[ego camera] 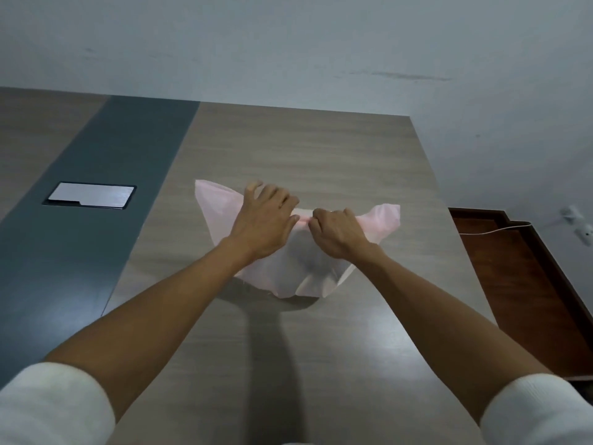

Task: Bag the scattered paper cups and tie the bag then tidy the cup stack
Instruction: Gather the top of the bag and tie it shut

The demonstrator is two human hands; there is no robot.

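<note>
The pale pink bag (pixel 301 268) sat on the wood-grain table (pixel 321 348), a little to the right of the dark strip with the metal plate (pixel 90 195), and the person was at the tying step, with both hands meeting at the gathered neck in the middle. To tie it well, I judged, the two loose ends fanning out left and right wanted pulling evenly and low against the bulge, so the knot would seat tight on the neck and not slip off the thin film; a sharp tug on one side alone might tear it. The right hand (pixel 340 234) was closed to a fist, its grip pinched shut on the bag's twisted neck, with the right-hand flap spilling out past it. The left hand (pixel 266 220) lay over the left flap, thumb against the neck, its fingers (pixel 256 187) partly spread and lifted, so that grip looked loose, pressing more than clasping. No cups or cup stack showed anywhere; whatever the bag held was hidden inside.
</note>
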